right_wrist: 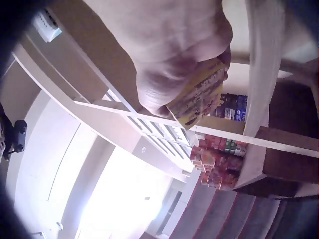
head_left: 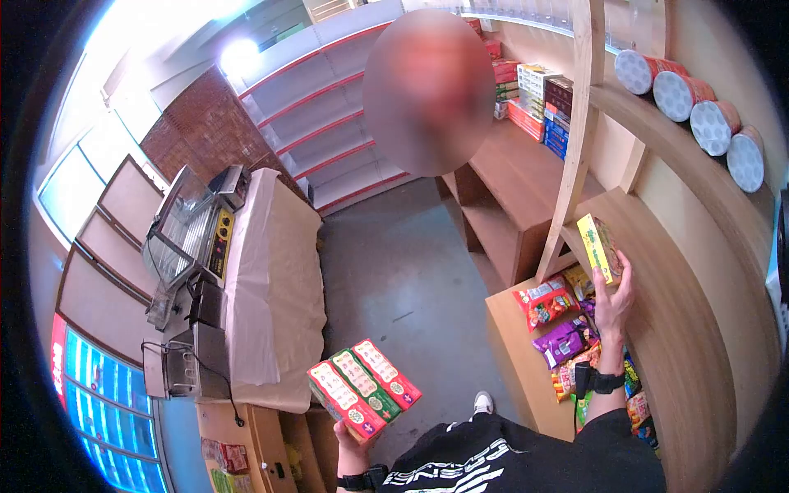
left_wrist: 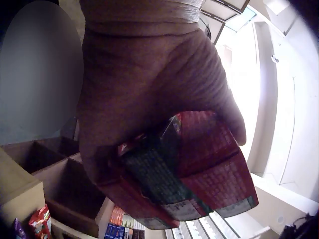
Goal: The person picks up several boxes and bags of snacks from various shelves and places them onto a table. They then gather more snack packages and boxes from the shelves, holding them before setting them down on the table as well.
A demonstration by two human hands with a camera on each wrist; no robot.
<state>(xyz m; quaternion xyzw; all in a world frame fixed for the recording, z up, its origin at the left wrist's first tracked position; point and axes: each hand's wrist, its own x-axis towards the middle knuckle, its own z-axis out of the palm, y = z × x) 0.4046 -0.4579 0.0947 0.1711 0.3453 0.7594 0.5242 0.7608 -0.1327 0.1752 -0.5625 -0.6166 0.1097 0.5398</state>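
My left hand [head_left: 352, 452] grips a block of red and green cartons [head_left: 364, 389] from below, low in the head view. In the left wrist view the hand [left_wrist: 149, 79] spans the cartons [left_wrist: 159, 177], two red ones either side of a green one. On the right, my right hand [head_left: 616, 302] holds a yellow box [head_left: 597, 246] upright over the curved wooden shelf [head_left: 657, 304]. Its thumb and fingers pinch the box [right_wrist: 199, 95] from both sides in the right wrist view.
Colourful snack bags [head_left: 567, 341] lie in a wooden bin below the shelf. Cup tubs [head_left: 674, 94] line the upper shelf. A person [head_left: 429, 99] stands ahead by a brown counter [head_left: 526, 181]. At left, a cloth-covered table [head_left: 275, 287] carries a glass warmer [head_left: 185, 226].
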